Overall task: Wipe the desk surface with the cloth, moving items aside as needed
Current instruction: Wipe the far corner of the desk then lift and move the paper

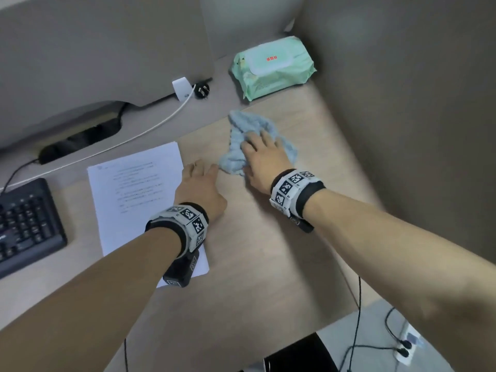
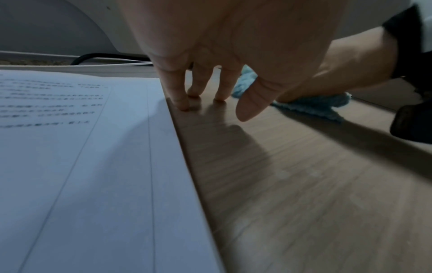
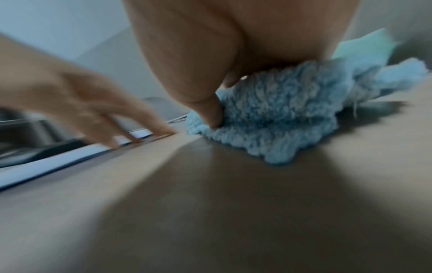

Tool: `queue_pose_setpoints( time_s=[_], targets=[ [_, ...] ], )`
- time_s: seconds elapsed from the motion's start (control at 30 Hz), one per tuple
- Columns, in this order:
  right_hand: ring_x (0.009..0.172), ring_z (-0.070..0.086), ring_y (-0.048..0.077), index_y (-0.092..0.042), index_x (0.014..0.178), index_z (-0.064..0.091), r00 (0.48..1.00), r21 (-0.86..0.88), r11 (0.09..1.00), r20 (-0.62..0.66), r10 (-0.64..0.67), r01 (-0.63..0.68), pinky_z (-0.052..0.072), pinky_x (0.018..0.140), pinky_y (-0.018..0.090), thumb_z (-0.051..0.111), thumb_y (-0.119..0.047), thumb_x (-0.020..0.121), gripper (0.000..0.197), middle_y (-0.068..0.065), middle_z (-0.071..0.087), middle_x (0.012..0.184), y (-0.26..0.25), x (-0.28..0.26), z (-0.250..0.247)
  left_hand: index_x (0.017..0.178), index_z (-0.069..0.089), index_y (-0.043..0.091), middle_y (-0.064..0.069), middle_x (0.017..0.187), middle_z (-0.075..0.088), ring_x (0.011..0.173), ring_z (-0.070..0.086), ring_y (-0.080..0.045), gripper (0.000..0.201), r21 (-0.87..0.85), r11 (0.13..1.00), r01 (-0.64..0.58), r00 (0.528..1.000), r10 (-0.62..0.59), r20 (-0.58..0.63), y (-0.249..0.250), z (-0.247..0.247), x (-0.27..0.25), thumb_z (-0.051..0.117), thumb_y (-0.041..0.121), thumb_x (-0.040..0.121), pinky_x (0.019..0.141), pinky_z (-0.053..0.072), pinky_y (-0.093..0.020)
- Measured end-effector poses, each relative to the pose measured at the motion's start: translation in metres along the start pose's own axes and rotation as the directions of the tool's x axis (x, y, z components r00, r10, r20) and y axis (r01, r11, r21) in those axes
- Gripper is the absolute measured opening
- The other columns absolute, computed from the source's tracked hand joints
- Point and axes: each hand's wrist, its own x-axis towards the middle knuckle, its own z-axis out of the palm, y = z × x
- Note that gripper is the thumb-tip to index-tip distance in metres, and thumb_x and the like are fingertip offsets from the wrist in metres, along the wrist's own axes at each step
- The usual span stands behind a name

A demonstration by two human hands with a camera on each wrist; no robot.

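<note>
A bunched light blue cloth lies on the wooden desk, right of centre. My right hand sits on top of it, thumb dug into its near edge and fingers curled over the bunch. My left hand is just left of the cloth, its straight fingertips touching the desk right at the right edge of a printed white sheet of paper. A small gap separates the two hands.
A green pack of wet wipes lies in the back right corner. A black keyboard is at the far left, with a white cable and a black plug behind the paper. A partition wall closes the right side.
</note>
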Motion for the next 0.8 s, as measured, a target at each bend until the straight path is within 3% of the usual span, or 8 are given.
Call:
queue_pose_setpoints(
  time_s=[0.07,0.13,0.23,0.33,0.43,0.57,0.67,0.8],
  targets=[
    [0.143,0.026,0.039,-0.013,0.136,0.047,0.99,0.028,0.989,0.011,-0.143,0.143,0.026,0.112,0.062,0.062,-0.027,0.086,0.055,0.008,0.034,0.153,-0.013,-0.015,0.011,0.146,0.028,0.025,-0.005,0.158,0.02,0.144,0.013,-0.029,0.073,0.002,1.0,-0.009,1.0,0.009,-0.012,0.0,-0.001,-0.001,0.051,0.02,0.077,0.105,0.039,-0.041],
    [0.14,0.032,0.04,-0.012,0.137,0.049,0.987,0.049,0.986,-0.015,-0.157,0.158,0.03,0.11,0.059,0.065,-0.027,0.084,0.057,0.011,0.039,0.152,0.007,-0.027,0.011,0.149,0.024,0.026,-0.004,0.16,0.015,0.146,0.009,-0.028,0.076,0.011,1.0,-0.003,1.0,0.003,0.01,0.0,-0.003,-0.003,0.051,0.02,0.078,0.107,0.038,-0.041],
    [0.129,0.042,0.042,-0.007,0.131,0.054,0.988,0.074,0.996,-0.137,0.068,-0.058,0.042,0.1,0.057,0.065,-0.03,0.084,0.053,0.018,0.049,0.141,0.066,-0.034,0.004,0.15,0.02,0.026,-0.002,0.161,0.01,0.147,0.006,-0.026,0.077,0.012,1.0,-0.001,1.0,0.001,0.021,-0.002,-0.003,-0.002,0.049,0.018,0.079,0.105,0.04,-0.041],
    [0.127,0.04,0.041,-0.008,0.126,0.054,0.95,0.1,0.956,-0.12,0.288,-0.277,0.043,0.097,0.055,0.063,-0.031,0.085,0.049,0.017,0.047,0.136,0.086,-0.034,-0.009,0.15,0.019,0.027,-0.001,0.161,0.008,0.146,0.005,-0.026,0.079,0.021,1.0,-0.001,1.0,0.0,0.024,-0.003,-0.002,-0.003,0.05,0.019,0.078,0.101,0.043,-0.041],
    [0.13,0.036,0.039,-0.013,0.127,0.052,0.946,0.022,0.946,-0.018,0.323,-0.323,0.042,0.095,0.054,0.066,-0.033,0.083,0.05,0.013,0.043,0.135,0.043,-0.037,-0.011,0.152,0.017,0.027,-0.001,0.163,0.005,0.147,0.004,-0.026,0.082,0.009,1.0,-0.004,0.998,0.004,0.056,-0.003,-0.003,-0.004,0.052,0.02,0.077,0.105,0.041,-0.042],
    [0.124,0.039,0.036,-0.017,0.128,0.05,0.979,0.011,0.981,0.061,0.192,-0.193,0.043,0.09,0.052,0.069,-0.031,0.081,0.053,0.01,0.044,0.133,-0.022,-0.066,0.006,0.152,0.025,0.02,-0.005,0.162,0.015,0.147,0.015,-0.027,0.077,-0.167,0.985,-0.039,0.993,0.058,0.107,-0.015,-0.018,-0.004,0.052,0.013,0.081,0.116,0.026,-0.038],
    [0.121,0.041,0.035,-0.018,0.13,0.048,0.972,0.064,0.974,0.112,0.208,-0.216,0.05,0.084,0.049,0.071,-0.039,0.08,0.059,0.01,0.043,0.131,-0.048,-0.093,0.016,0.144,0.041,0.014,-0.008,0.149,0.042,0.135,0.04,-0.029,0.066,-0.376,0.925,-0.057,0.998,0.063,0.003,-0.04,-0.027,-0.013,0.049,0.002,0.079,0.11,0.034,-0.035],
    [0.122,0.042,0.033,-0.018,0.134,0.043,0.937,0.065,0.952,0.209,0.279,-0.298,0.049,0.088,0.045,0.07,-0.053,0.08,0.07,0.01,0.041,0.134,-0.082,-0.124,0.021,0.132,0.053,0.015,-0.009,0.136,0.054,0.128,0.046,-0.028,0.053,-0.554,0.832,0.034,0.992,-0.095,-0.083,-0.095,-0.026,-0.036,0.045,-0.001,0.082,0.107,0.037,-0.036]
  ],
)
